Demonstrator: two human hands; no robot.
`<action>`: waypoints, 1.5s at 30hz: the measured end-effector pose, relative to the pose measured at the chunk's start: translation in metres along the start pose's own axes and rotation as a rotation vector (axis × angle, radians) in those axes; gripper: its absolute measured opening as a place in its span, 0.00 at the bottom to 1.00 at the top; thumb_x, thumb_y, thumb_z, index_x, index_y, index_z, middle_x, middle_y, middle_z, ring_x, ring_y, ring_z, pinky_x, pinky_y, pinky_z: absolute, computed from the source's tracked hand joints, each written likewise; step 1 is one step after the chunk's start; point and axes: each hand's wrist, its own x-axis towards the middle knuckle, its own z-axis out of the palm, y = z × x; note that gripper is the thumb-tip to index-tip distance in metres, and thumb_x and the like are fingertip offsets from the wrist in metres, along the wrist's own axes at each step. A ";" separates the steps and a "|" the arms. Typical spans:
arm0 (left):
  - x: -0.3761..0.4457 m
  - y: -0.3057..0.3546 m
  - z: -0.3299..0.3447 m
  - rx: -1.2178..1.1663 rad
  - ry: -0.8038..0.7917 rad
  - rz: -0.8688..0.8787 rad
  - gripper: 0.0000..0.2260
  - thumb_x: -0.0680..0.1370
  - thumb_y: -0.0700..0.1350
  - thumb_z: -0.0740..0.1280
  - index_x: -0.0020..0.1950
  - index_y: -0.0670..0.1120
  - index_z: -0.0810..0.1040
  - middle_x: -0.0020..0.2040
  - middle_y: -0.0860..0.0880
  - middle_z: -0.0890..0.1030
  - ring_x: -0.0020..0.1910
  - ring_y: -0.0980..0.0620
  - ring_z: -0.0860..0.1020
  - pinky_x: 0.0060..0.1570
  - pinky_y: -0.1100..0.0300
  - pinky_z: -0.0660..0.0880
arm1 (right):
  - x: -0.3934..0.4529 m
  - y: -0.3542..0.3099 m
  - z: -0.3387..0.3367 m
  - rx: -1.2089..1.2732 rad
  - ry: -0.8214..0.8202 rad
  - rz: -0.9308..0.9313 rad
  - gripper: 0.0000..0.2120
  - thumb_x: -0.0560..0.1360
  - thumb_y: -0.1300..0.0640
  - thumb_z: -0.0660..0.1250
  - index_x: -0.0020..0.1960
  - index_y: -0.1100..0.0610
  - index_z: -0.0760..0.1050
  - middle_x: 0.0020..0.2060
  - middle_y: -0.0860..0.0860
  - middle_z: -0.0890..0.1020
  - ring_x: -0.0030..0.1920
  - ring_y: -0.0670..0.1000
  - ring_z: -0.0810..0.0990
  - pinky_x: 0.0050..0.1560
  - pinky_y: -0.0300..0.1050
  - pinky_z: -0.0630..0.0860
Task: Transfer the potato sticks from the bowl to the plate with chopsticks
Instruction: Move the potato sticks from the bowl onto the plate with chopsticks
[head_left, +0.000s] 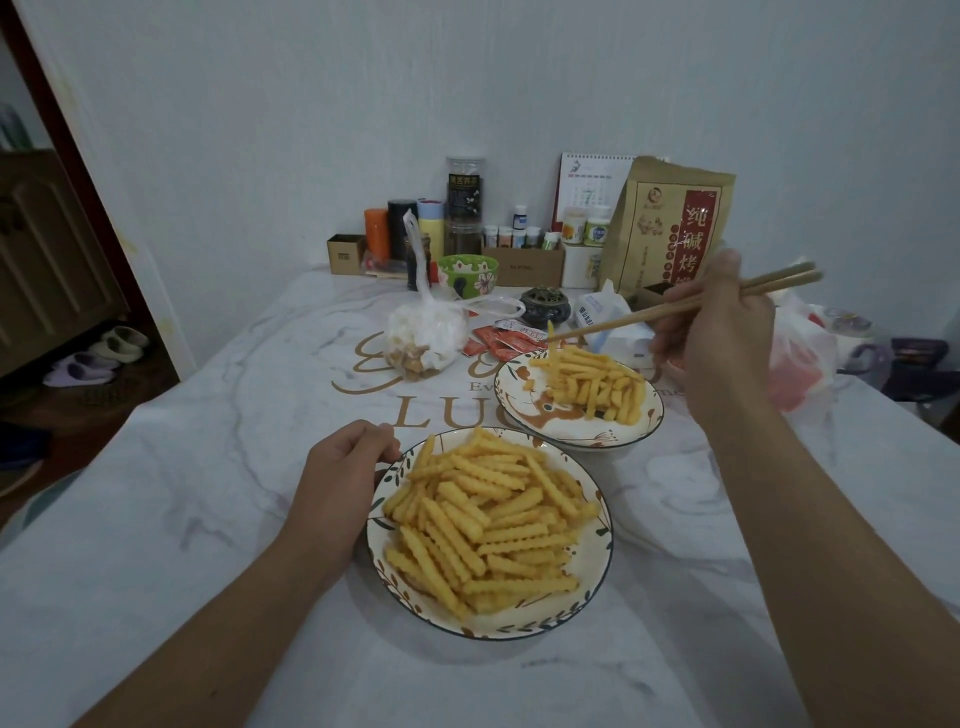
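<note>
Head view. Along the table's (218, 519) far edge against the wall: jars, canisters, small bottles, a cardboard box (524, 265), a desk calendar (589, 182), a brown paper bag (670, 223), a green flowered bowl (467, 273). Nearer: a knotted plastic bag (428, 332), red sauce packets (498, 340). Tablecloth white, marbled, gold lettering. Near bowl (602, 551), rim steadied by curled left hand (337, 483), held crinkle-cut potato sticks (488, 525). Right hand (722, 332) gripped wooden chopsticks (675, 309), tips pinching one stick (550, 332) above the plate (582, 434).
</note>
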 end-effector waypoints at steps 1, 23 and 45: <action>-0.001 0.001 0.000 -0.002 0.000 -0.003 0.13 0.83 0.42 0.65 0.41 0.36 0.75 0.37 0.45 0.78 0.32 0.51 0.76 0.34 0.60 0.73 | 0.001 -0.006 -0.001 0.037 -0.028 0.060 0.29 0.85 0.42 0.54 0.40 0.62 0.78 0.29 0.58 0.77 0.23 0.51 0.74 0.25 0.43 0.74; -0.003 0.003 0.002 0.019 0.005 -0.016 0.12 0.82 0.41 0.65 0.43 0.34 0.75 0.35 0.49 0.80 0.28 0.56 0.77 0.31 0.64 0.74 | -0.006 -0.036 -0.005 0.079 -0.498 0.060 0.19 0.83 0.53 0.63 0.37 0.60 0.79 0.26 0.56 0.70 0.22 0.49 0.64 0.23 0.38 0.60; -0.003 0.003 0.001 0.042 -0.007 -0.015 0.13 0.83 0.43 0.65 0.44 0.35 0.76 0.39 0.44 0.80 0.39 0.46 0.77 0.42 0.53 0.75 | -0.001 0.001 -0.001 -0.665 -0.104 -0.244 0.24 0.84 0.47 0.58 0.43 0.62 0.82 0.32 0.50 0.80 0.37 0.54 0.80 0.40 0.47 0.76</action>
